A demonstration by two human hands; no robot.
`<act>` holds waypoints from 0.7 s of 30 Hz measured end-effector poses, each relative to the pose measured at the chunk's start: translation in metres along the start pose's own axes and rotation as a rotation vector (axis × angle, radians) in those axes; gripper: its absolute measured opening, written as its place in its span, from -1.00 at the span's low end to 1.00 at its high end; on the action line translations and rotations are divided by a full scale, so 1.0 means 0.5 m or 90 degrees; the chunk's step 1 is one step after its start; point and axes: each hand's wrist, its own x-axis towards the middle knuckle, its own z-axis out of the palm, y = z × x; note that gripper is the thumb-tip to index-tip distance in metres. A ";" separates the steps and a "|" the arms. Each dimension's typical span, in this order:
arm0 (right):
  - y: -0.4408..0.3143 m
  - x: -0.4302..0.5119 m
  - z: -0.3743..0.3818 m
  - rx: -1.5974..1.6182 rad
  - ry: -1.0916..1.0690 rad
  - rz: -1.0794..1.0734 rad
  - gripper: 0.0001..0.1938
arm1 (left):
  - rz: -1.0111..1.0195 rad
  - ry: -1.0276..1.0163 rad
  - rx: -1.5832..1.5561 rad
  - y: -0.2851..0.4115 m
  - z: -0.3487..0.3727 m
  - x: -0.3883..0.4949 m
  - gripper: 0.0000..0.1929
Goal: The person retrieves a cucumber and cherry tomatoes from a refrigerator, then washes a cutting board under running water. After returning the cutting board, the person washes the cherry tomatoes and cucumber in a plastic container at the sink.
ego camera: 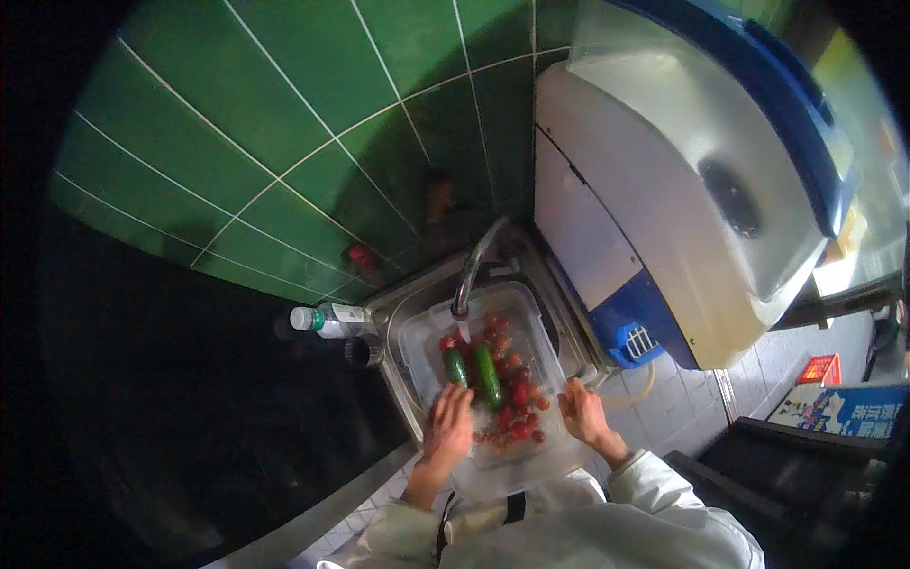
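A clear plastic tub (419, 355) sits in a stainless steel sink, tilted towards me, its near end at my jacket. Small red tomatoes (520, 393), apparently cherry tomatoes, lie in it along with two green cucumbers, one on the left (455, 364) and one in the middle (487, 378). Water runs from the curved faucet (469, 274) onto them. My left hand (450, 421) reaches over the tub's left side, fingers extended by the left cucumber's lower end; contact is unclear. On the opposite side, my right hand (583, 411) has its fingers curled at the tub's rim.
Left of the sink (589, 355) stand a clear bottle with a white cap (330, 320) and a dark cup (364, 351). A large white-and-blue machine (640, 192) closes in the right side. Behind the faucet rises a green tiled wall (306, 128). A red basket (820, 370) is farther right.
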 end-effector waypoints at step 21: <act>0.023 0.006 0.003 0.026 0.060 0.008 -0.85 | 0.106 -0.241 0.184 0.018 0.189 -0.015 -0.62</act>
